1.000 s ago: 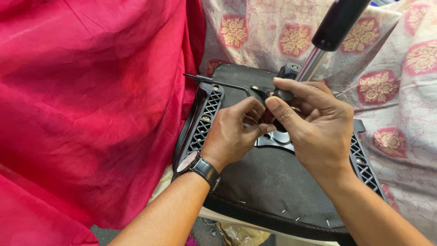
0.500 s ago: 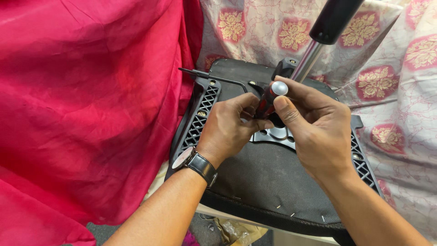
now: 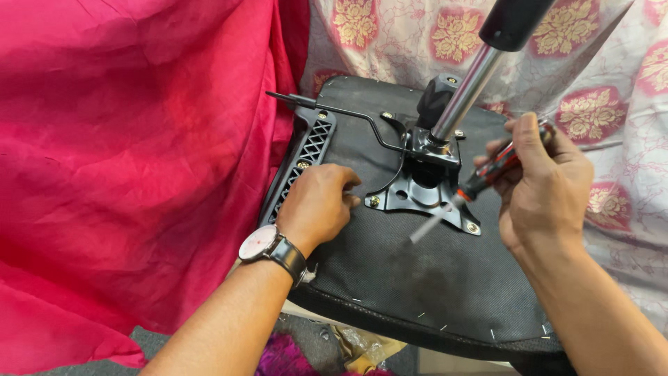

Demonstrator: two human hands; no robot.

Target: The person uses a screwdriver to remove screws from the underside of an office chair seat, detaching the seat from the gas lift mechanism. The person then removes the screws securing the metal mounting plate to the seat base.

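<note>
An upturned chair seat (image 3: 417, 278) covered in black fabric lies before me, with a black metal mounting plate (image 3: 423, 195) bolted to it and a chrome gas-lift column (image 3: 465, 94) rising from the plate. My right hand (image 3: 539, 188) grips a screwdriver (image 3: 480, 181) with a red and black handle, its blurred shaft pointing down-left above the plate's right corner. My left hand (image 3: 316, 205), with a wristwatch (image 3: 268, 247), rests fingers curled on the fabric just left of the plate, close to a bolt (image 3: 374, 201). It holds nothing that I can see.
A black adjustment lever (image 3: 327, 110) sticks out to the left from the mechanism. A black latticed armrest bracket (image 3: 300, 157) runs along the seat's left edge. Bright pink cloth (image 3: 132, 153) fills the left side; floral patterned fabric (image 3: 612, 104) lies behind and to the right.
Both hands were together over the plate's middle around the screwdriver. Now my right hand has pulled the screwdriver away to the right, and my left hand has dropped to the fabric left of the plate.
</note>
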